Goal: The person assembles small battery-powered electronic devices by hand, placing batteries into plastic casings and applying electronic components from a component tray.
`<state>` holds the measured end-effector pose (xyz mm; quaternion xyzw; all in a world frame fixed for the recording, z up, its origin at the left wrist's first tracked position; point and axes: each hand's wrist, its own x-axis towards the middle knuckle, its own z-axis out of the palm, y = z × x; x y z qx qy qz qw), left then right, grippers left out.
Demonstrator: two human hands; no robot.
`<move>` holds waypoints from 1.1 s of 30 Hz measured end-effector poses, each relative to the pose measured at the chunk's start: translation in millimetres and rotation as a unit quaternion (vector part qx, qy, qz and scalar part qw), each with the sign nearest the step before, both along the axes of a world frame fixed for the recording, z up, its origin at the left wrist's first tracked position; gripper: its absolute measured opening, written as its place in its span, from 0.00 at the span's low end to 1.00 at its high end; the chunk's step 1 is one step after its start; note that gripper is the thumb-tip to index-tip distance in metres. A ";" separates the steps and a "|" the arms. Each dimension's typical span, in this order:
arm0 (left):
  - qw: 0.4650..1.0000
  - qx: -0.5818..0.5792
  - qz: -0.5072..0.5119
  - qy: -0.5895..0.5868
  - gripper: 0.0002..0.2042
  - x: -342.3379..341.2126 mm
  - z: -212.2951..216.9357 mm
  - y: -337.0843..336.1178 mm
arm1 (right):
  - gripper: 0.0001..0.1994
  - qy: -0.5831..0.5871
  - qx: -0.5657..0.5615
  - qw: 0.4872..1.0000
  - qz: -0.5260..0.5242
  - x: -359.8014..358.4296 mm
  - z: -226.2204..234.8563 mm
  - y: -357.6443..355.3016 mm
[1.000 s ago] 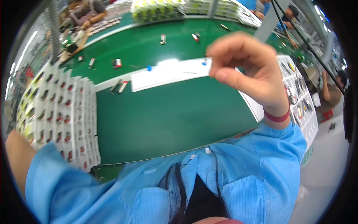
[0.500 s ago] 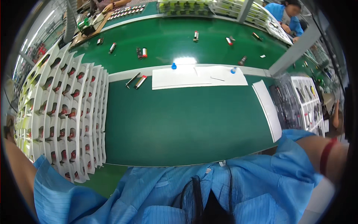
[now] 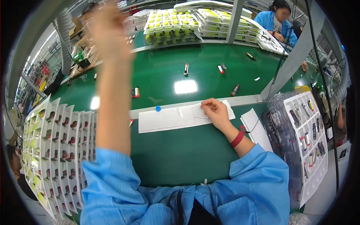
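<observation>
My left hand (image 3: 109,32) is raised high at the upper left, smeared by motion, so its fingers cannot be read. My right hand (image 3: 216,111) is over the right end of a long white paper strip (image 3: 161,122), thumb and fingertips pinched together. What they hold, if anything, is hidden. A small blue-topped item (image 3: 158,108) sits at the strip's far edge. Near the right fingers, a thin straight piece (image 3: 201,117) lies on the paper. A red wristband (image 3: 237,139) with a cord circles my right wrist.
Stacked white trays (image 3: 56,150) stand at the left. Clear and white trays (image 3: 305,150) of small parts stand at the right, beside a second white strip (image 3: 257,129). Red-and-white cylinders (image 3: 186,69) lie on the green belt beyond the ledge. A co-worker (image 3: 277,22) sits far right.
Both hands have come into view: the left has gone up over the belt's left side, the right over the paper strip. The camera view has shifted, showing more of the far side.
</observation>
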<state>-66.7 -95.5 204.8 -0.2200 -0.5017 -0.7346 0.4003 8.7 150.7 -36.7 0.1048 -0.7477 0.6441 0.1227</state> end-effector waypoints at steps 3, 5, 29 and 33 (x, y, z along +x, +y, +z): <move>0.872 -0.411 -0.079 -0.253 0.12 -66.8 -73.1 106.0 | 0.03 -0.005 0.022 0.999 0.026 -1.7 9.1 -9.0; 0.765 -0.615 0.041 -0.188 0.17 -99.4 -122.2 163.5 | 0.04 -0.015 0.071 0.997 0.038 1.6 17.3 -12.1; 0.844 -0.171 -0.396 -0.320 0.09 40.2 -198.2 45.8 | 0.14 -0.079 -0.182 0.976 0.095 -15.8 40.4 -10.2; 0.775 0.014 -0.499 -0.387 0.07 33.2 -202.6 35.2 | 0.17 -0.102 -0.165 0.961 0.196 -20.3 61.0 -26.5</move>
